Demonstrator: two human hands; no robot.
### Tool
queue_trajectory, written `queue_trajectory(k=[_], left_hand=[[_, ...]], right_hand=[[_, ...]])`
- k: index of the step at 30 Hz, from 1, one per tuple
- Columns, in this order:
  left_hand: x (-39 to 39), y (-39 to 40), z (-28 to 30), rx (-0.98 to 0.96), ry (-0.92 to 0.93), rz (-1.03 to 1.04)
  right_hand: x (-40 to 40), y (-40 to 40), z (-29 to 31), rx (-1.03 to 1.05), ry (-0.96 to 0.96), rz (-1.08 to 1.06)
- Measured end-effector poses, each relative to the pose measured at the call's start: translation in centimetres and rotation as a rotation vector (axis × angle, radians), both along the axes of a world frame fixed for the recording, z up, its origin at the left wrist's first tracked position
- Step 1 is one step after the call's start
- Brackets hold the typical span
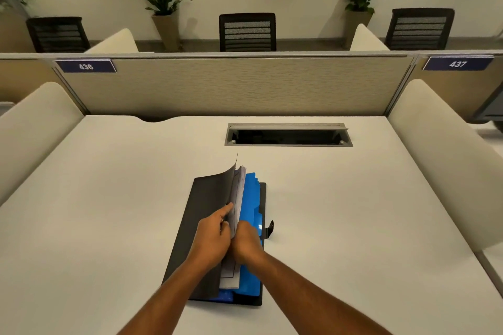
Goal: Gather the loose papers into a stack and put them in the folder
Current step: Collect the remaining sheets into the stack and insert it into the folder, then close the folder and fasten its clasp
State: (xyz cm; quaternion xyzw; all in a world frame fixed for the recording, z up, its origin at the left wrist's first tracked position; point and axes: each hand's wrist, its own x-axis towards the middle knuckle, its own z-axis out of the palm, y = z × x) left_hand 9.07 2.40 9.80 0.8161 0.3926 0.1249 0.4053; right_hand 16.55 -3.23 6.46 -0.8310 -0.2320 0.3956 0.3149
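Dim warm light, soft focus, perhaps wide-angle edge distortion.

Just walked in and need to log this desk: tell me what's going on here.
A person is loading a stack of white printed papers into a black folder with blue tabbed dividers lying on the pale desk. The left hand holds the black front cover lifted, while the right hand presses on the papers. The folder is not yet closed.

Black folder (202, 228) lies open on pale worktop (109, 198), blue tabbed dividers (251, 215) showing inside; left hand (212, 236) and right hand (246, 242) close together, gripping paper stack (236, 196) standing between cover and dividers.
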Motion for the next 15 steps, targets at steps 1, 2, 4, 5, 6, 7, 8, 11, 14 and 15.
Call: queue_trajectory(k=[1,2,4,5,6,7,8,11,14,15], left_hand=[[0.0,0.0,-0.2,-0.002,0.007,-0.002],[0.0,0.0,-0.3,-0.006,0.017,-0.006],[-0.1,-0.1,-0.8,-0.012,0.028,-0.029],[-0.1,-0.2,-1.0,-0.012,0.033,-0.046],[-0.1,-0.3,-1.3,-0.01,0.042,-0.061],[0.1,-0.5,-1.6,0.001,0.059,-0.075],[0.4,-0.6,-1.9,0.022,0.086,-0.088],[1.7,-1.1,-2.6,0.103,0.23,-0.147],[3.1,-1.7,-3.1,0.118,0.337,-0.207],[3.6,-2.0,-3.2,0.126,0.364,-0.213]], right_hand=[[0.3,-0.2,-0.3,0.002,-0.012,0.017],[0.6,-0.4,-0.5,0.034,-0.01,-0.003],[1.3,-1.1,-0.6,0.081,-0.04,-0.079],[1.7,-1.4,-0.5,0.083,-0.078,-0.102],[2.1,-1.7,-0.5,0.082,-0.129,-0.122],[2.6,-2.2,-0.5,0.075,-0.186,-0.143],[3.2,-2.7,-0.4,0.069,-0.253,-0.163],[4.7,-4.0,-0.4,0.045,-0.448,-0.187],[6.2,-4.9,-1.3,0.031,-0.5,-0.177],[6.6,-5.2,-1.8,0.026,-0.491,-0.156]])
